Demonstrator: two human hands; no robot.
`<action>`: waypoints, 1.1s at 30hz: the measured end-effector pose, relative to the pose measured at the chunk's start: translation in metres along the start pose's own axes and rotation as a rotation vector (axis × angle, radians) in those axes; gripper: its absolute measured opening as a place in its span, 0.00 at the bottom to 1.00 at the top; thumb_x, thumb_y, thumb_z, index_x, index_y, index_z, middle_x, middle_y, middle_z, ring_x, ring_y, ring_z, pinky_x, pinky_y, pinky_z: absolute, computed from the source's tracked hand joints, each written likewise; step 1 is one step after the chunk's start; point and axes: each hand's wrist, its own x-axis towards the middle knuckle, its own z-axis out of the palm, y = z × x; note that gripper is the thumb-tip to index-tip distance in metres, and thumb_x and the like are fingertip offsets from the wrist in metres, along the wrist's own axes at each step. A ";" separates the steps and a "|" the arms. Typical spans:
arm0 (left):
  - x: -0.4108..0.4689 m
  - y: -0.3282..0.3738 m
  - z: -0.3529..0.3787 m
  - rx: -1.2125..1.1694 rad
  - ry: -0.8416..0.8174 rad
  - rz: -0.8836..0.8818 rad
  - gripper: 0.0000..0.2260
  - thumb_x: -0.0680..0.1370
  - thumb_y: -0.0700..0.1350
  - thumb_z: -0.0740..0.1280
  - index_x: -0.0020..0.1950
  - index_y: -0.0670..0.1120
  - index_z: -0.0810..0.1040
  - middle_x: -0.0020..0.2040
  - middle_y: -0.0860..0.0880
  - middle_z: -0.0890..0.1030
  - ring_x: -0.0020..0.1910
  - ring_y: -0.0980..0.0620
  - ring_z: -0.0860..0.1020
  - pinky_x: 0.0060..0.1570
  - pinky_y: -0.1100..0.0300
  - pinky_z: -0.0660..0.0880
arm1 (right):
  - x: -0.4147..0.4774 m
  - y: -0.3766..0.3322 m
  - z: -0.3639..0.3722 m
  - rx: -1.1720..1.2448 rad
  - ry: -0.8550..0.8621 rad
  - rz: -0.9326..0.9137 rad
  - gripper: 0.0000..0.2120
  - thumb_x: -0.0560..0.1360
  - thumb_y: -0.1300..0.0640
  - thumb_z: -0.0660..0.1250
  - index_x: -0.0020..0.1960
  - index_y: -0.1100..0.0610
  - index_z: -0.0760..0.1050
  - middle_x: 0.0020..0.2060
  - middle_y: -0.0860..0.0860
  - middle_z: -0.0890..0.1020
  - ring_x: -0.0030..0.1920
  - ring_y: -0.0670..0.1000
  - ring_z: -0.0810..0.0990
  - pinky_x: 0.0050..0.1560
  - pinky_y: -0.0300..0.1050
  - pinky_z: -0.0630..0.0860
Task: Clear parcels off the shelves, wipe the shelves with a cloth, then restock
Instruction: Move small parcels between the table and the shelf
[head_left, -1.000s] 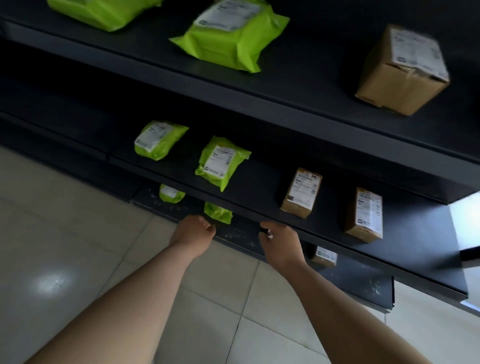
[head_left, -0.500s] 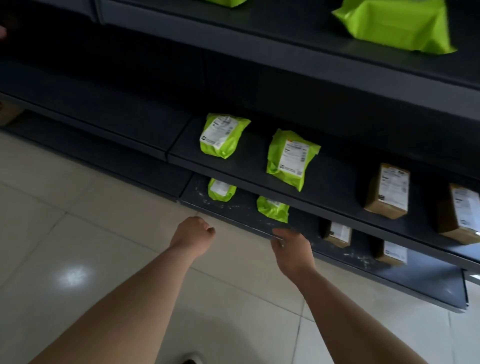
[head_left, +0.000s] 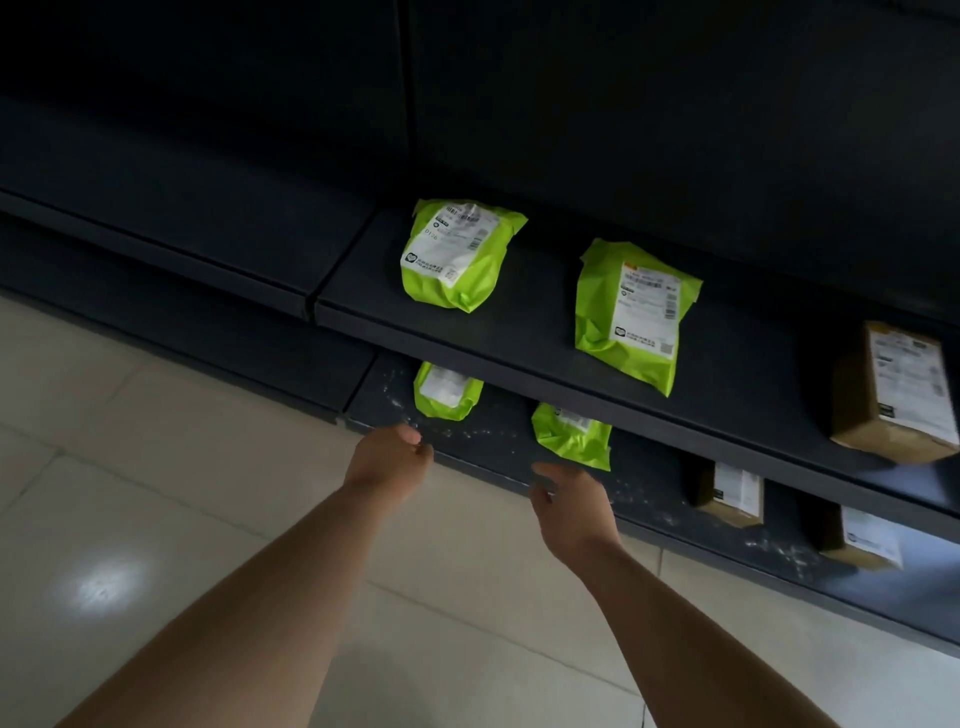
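Down near the floor (head_left: 156, 441), both hands reach out with nothing in them. The left hand (head_left: 387, 457) has its fingers loosely curled. The right hand (head_left: 571, 506) has its fingers apart and relaxed. Both are at the front edge of the bottom shelf (head_left: 504, 434), which has white dust on it.

Just past the left hand lies the low left green bag (head_left: 447, 395). Just past the right hand lies the low right green bag (head_left: 571, 436), and it is the closer one, almost at the fingertips. Both bags lie long-ways from front to back, with their far ends tucked under the middle shelf (head_left: 530, 332). I think each hand can take the bag right in front of it and pull it straight out.

Farther right on the bottom shelf sit the first brown box (head_left: 730, 493) and the second brown box (head_left: 867, 535). Up on the middle shelf lie the high left green bag (head_left: 460, 254), the high right green bag (head_left: 634, 312) and the big brown box (head_left: 898, 389).
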 end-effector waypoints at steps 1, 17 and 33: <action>0.013 -0.005 0.006 -0.006 0.008 0.009 0.13 0.76 0.45 0.66 0.59 0.45 0.79 0.56 0.46 0.82 0.56 0.48 0.79 0.55 0.60 0.74 | 0.013 0.003 0.009 0.003 0.006 0.003 0.17 0.79 0.57 0.62 0.67 0.54 0.74 0.62 0.54 0.79 0.59 0.54 0.78 0.57 0.43 0.74; 0.205 -0.065 0.101 -0.003 0.082 0.265 0.26 0.75 0.42 0.69 0.72 0.43 0.66 0.65 0.41 0.75 0.61 0.43 0.75 0.51 0.59 0.70 | 0.227 0.020 0.145 0.286 0.137 -0.102 0.20 0.80 0.62 0.56 0.72 0.55 0.68 0.65 0.54 0.77 0.58 0.51 0.77 0.56 0.37 0.72; 0.235 -0.067 0.131 -0.126 0.131 0.210 0.15 0.77 0.42 0.68 0.61 0.37 0.74 0.60 0.38 0.77 0.56 0.40 0.78 0.47 0.56 0.73 | 0.258 0.040 0.171 0.478 -0.007 -0.153 0.18 0.74 0.74 0.57 0.61 0.66 0.76 0.58 0.61 0.80 0.59 0.60 0.78 0.64 0.52 0.73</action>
